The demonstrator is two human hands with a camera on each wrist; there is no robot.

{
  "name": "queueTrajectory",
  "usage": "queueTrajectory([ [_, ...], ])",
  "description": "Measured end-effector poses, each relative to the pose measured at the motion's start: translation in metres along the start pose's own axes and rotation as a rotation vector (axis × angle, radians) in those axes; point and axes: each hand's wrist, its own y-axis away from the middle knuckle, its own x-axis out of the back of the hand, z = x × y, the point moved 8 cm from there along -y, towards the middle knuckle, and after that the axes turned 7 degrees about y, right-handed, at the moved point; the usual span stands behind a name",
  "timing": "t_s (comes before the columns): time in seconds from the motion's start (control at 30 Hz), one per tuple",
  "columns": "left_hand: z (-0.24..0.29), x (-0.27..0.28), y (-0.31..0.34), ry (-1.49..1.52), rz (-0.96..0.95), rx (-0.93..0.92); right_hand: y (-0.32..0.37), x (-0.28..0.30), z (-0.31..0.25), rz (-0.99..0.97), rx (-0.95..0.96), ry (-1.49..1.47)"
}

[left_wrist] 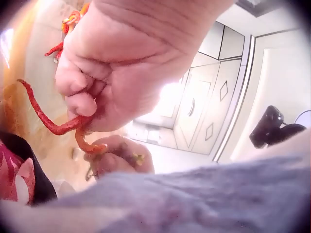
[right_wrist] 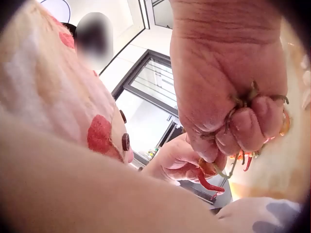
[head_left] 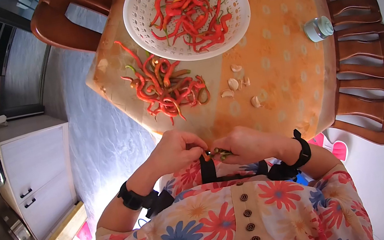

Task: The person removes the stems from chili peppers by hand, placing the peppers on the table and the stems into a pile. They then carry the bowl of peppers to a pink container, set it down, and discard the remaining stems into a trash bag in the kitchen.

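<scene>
At the table's near edge my left hand [head_left: 174,150] grips a curved red chili pepper [left_wrist: 57,128], whose thin tip sticks out in the left wrist view. My right hand [head_left: 245,144] is close beside it, thumb and forefinger pinching the pepper's stem end. Several green stems [right_wrist: 247,101] are tucked under the right hand's curled fingers. Just past the left hand lies a pile of red chili peppers [head_left: 165,86]. Behind that, a white perforated colander [head_left: 235,7] holds more red chili peppers [head_left: 191,14].
Several garlic cloves [head_left: 233,84] lie right of the pile on the patterned tablecloth [head_left: 283,52]. A lidded glass jar [head_left: 318,29] stands near the right edge. Wooden chairs [head_left: 363,59] line that side, and another chair [head_left: 57,25] is at the far left corner.
</scene>
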Motion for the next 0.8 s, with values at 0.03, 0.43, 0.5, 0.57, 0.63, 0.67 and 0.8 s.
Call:
queueTrajectory([
  [0.03, 0.001, -0.004, 0.000, -0.019, -0.007, -0.043, 0.002, -0.002, 0.001, -0.010, 0.002, -0.040],
  [0.43, 0.027, -0.033, 0.017, -0.290, 0.321, -0.422, 0.020, -0.002, 0.028, 0.059, -0.078, -0.195],
  [0.5, 0.029, -0.036, 0.018, -0.367, 0.322, -0.425, 0.021, -0.002, 0.029, 0.062, -0.060, -0.177],
  [0.57, 0.029, -0.039, 0.018, -0.446, 0.319, -0.429, 0.021, -0.004, 0.029, 0.068, -0.044, -0.159],
  [0.63, 0.028, -0.047, 0.015, -0.511, 0.249, -0.415, 0.022, -0.006, 0.029, 0.083, -0.002, -0.119],
  [0.67, 0.028, -0.047, 0.014, -0.515, 0.246, -0.416, 0.023, -0.005, 0.028, 0.087, -0.002, -0.119],
  [0.8, 0.027, -0.050, 0.006, -0.487, 0.149, -0.425, 0.025, -0.001, 0.025, 0.084, -0.004, -0.101],
])
